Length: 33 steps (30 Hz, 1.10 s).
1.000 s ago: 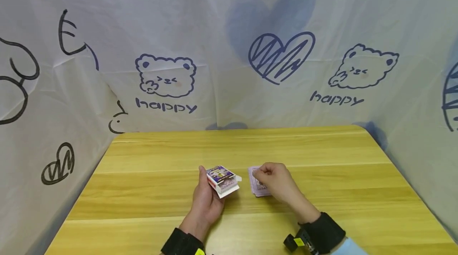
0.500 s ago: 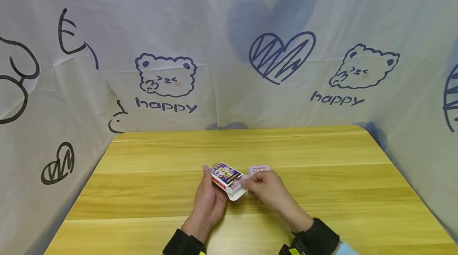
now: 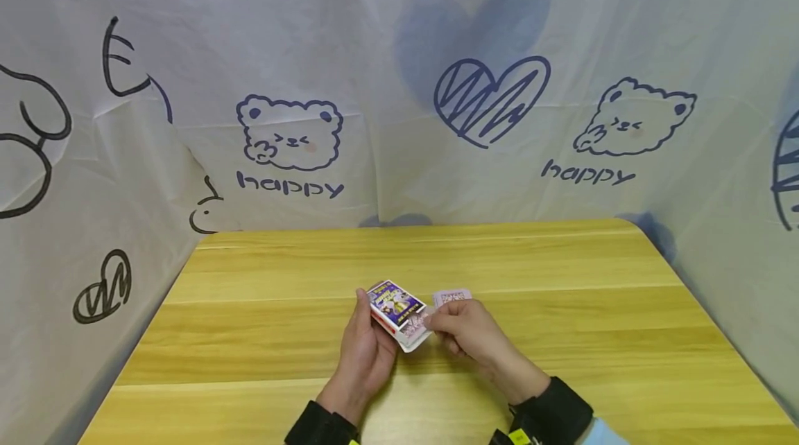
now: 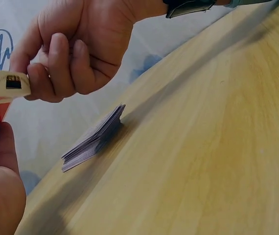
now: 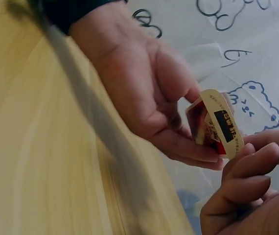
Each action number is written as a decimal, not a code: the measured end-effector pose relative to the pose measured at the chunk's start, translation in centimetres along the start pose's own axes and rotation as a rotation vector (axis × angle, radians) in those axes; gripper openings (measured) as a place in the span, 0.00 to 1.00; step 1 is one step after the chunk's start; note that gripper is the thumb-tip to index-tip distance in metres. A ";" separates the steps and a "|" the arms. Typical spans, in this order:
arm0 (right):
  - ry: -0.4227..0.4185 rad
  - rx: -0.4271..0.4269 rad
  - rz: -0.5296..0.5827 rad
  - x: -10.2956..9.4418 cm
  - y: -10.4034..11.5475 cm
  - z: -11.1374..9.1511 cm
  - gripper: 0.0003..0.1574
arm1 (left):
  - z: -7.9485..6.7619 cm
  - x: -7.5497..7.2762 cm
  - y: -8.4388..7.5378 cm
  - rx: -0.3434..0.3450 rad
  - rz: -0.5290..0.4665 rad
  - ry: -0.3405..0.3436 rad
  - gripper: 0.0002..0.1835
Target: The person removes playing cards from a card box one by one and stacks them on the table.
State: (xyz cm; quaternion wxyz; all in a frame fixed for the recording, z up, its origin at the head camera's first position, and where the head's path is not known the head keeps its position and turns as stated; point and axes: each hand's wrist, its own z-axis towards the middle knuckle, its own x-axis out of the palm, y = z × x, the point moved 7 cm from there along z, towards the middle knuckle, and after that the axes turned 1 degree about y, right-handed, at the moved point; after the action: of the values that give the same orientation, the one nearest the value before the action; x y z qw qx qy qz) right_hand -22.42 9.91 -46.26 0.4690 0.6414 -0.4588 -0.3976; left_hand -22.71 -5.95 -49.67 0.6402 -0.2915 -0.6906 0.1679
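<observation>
My left hand (image 3: pixel 367 355) holds a purple-fronted playing card box (image 3: pixel 396 302) above the table, tilted, with its thumb along one side. The box's end nearest me is open, and pink-patterned playing cards (image 3: pixel 415 325) show there over the white flap. Fingers and thumb of my right hand (image 3: pixel 479 339) pinch at this open end, the thumb against the cards; how many it grips is hidden. A stack of playing cards (image 4: pixel 94 139) lies on the table beyond the right hand, partly covered by it in the head view. The flap (image 5: pixel 221 123) shows its printed underside in the right wrist view.
The wooden table (image 3: pixel 262 327) stretches out under both hands. White cloth (image 3: pixel 387 84) with drawn bears and hearts hangs behind it and along both sides. Black straps (image 3: pixel 552 410) with small cameras sit on the wrists.
My right hand has moved left from the card stack to the box's open end. The left hand has shifted the box slightly right towards it. More of the patterned cards shows at the opening.
</observation>
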 end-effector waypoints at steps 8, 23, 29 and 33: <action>0.055 0.041 0.082 0.1 -0.1 -0.1 0.08 | 0.1 0.1 -0.1 0.013 -0.019 0.013 0.40; -0.108 0.037 0.056 -0.4 -0.2 -0.4 0.19 | 0.0 0.1 -0.3 0.023 0.000 0.016 0.40; -0.137 0.000 0.031 -0.3 0.0 -0.5 0.22 | -0.1 0.1 -0.2 0.020 0.012 0.007 0.36; -0.146 -0.026 0.026 -0.2 0.1 -0.5 0.15 | -0.1 0.1 -0.2 0.023 0.013 0.004 0.34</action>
State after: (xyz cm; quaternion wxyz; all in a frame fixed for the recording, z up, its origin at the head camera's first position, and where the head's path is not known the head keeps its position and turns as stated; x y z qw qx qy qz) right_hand -22.06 10.21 -46.05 0.4474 0.5986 -0.4950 -0.4432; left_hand -22.67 -6.08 -49.49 0.6438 -0.2889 -0.6854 0.1796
